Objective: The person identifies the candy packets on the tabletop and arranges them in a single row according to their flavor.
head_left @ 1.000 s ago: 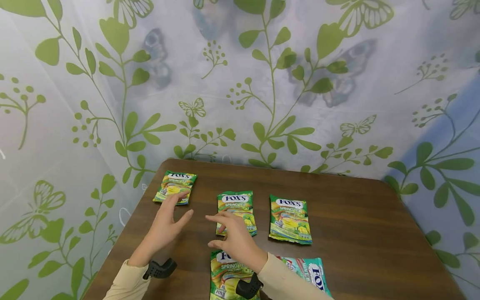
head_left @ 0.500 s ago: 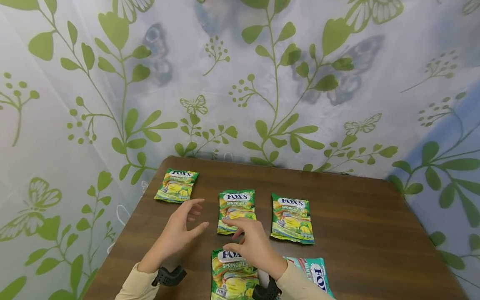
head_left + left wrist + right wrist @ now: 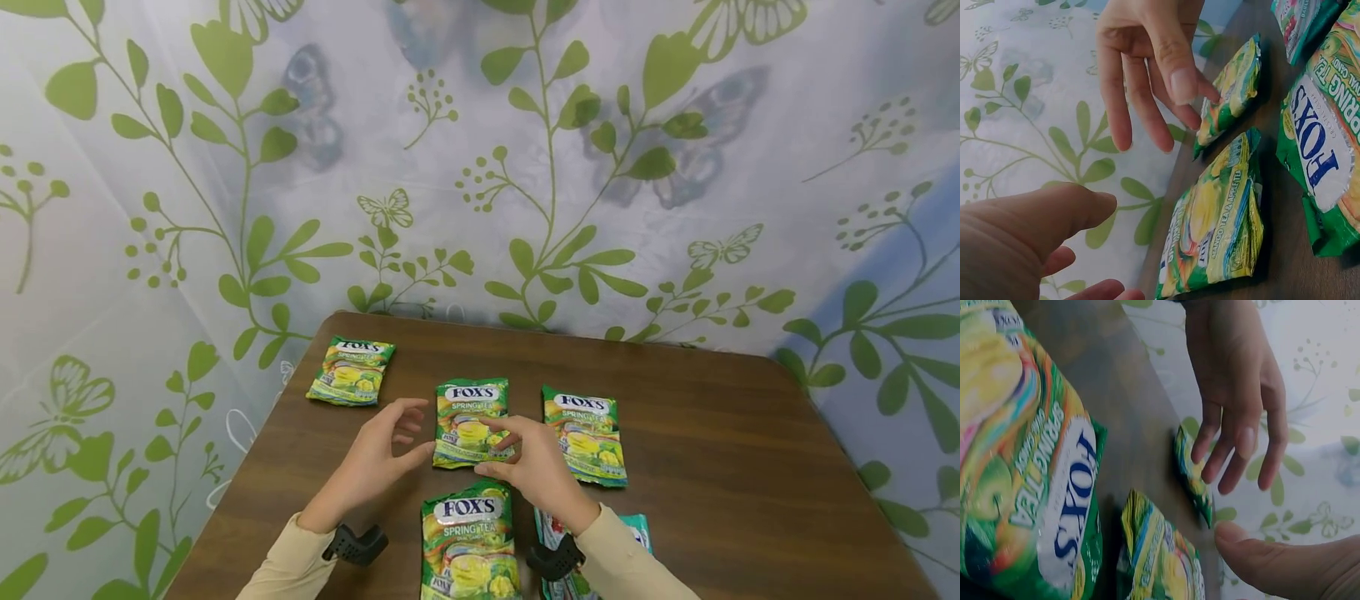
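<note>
Both hands hover above the table, one at each side of a green Fox's Spring Tea candy bag (image 3: 467, 442) in the middle. My left hand (image 3: 375, 462) is at its left edge, thumb apart from loosely bent fingers, holding nothing. My right hand (image 3: 540, 467) overlaps the bag's right side in the head view; its fingers are bent and hold nothing. Whether they touch the bag cannot be told. Nearer me lies a larger-looking Spring Tea bag (image 3: 468, 546). In the left wrist view the middle bag (image 3: 1213, 225) lies flat below the hands.
Another Spring Tea bag (image 3: 583, 437) lies to the right, and one more bag (image 3: 351, 372) at the far left corner. A teal Fox's bag (image 3: 551, 533) is partly hidden under the right forearm. A patterned curtain (image 3: 480, 167) hangs behind the brown table (image 3: 712, 467).
Both hands have shifted to the right, the left hand from near the far-left bag to beside the middle bag. The bags stay in place on the table.
</note>
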`<state>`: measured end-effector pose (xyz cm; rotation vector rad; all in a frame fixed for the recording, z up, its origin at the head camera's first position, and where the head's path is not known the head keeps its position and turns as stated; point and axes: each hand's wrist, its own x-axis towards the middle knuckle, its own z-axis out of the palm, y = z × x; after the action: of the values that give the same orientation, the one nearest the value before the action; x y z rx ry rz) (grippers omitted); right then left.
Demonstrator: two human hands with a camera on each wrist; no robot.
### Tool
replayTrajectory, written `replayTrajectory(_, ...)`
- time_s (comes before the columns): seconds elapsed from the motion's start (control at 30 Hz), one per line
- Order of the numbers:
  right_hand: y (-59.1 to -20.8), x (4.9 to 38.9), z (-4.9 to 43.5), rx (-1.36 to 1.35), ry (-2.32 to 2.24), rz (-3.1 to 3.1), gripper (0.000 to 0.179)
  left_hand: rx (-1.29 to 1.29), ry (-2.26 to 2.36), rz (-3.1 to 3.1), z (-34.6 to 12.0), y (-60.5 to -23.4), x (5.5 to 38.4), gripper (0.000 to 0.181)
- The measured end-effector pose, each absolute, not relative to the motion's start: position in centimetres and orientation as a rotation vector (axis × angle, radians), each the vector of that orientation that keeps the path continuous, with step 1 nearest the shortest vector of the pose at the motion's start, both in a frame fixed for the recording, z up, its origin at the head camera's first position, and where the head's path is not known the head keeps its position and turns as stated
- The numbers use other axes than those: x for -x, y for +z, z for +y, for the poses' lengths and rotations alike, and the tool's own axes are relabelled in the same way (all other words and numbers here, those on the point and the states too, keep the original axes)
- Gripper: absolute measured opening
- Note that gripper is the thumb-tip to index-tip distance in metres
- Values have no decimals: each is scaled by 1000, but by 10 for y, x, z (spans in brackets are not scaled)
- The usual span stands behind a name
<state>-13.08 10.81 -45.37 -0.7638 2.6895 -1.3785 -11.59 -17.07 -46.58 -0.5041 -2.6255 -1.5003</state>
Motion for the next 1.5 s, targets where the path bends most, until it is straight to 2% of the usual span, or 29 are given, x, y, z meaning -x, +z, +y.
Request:
replayTrajectory(0.57, -473, 166, 116, 497, -1311, 2782, 59, 526, -1479, -2677, -162, -487, 147, 58)
replayTrajectory(0.8, -481, 178, 115, 411, -1304, 2747, 66, 459, -1517, -2693, -155, -502, 157, 59)
replayTrajectory(1.1, -490, 183, 110, 369, -1330, 2687, 62, 447, -1578, -2720, -150, -514, 162, 63)
replayTrajectory(1.5, -496, 186, 109, 329, -1327, 2651, 63, 355, -1638, -2725, -140, -521, 163, 58)
